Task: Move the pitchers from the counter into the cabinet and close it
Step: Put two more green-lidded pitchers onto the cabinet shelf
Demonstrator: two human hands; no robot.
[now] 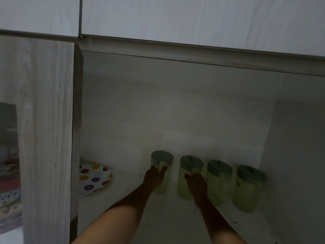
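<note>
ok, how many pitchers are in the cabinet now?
4, in a row on the shelf: one at the left hand, one at the right hand, then two more to the right. None visibly hidden.

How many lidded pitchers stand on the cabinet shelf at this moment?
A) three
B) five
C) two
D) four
D: four pale green pitchers stand in a row, the leftmost pitcher under the left hand, the second pitcher under the right hand, then the third pitcher and the rightmost pitcher.
</note>
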